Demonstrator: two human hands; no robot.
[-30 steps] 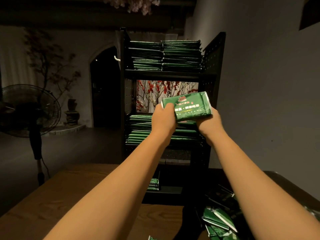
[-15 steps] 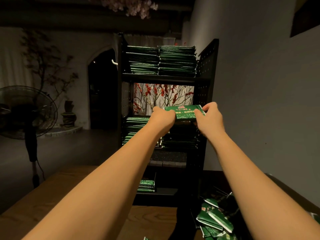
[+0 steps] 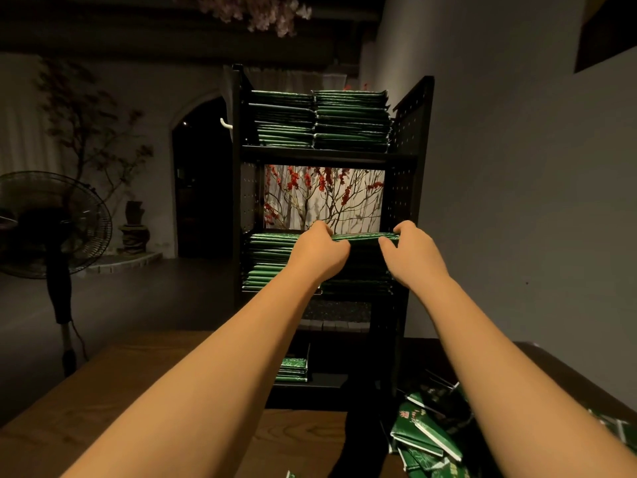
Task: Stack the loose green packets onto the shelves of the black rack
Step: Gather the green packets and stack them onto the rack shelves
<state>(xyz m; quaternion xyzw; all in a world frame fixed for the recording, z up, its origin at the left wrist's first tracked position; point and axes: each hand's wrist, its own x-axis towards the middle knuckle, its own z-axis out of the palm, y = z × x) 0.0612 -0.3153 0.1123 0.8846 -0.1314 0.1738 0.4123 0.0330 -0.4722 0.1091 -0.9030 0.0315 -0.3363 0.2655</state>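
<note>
Green packet [image 3: 362, 237], held flat and level between the left hand [image 3: 322, 251] and right hand [image 3: 412, 251] (fingers curled over each end), sits atop the middle-shelf stack of the black rack [image 3: 410, 160], presumably to land square.

Black rack [image 3: 410, 139] on wooden table [image 3: 69, 401]; green packets [image 3: 424, 439] loose beside; shelves stacked.
</note>
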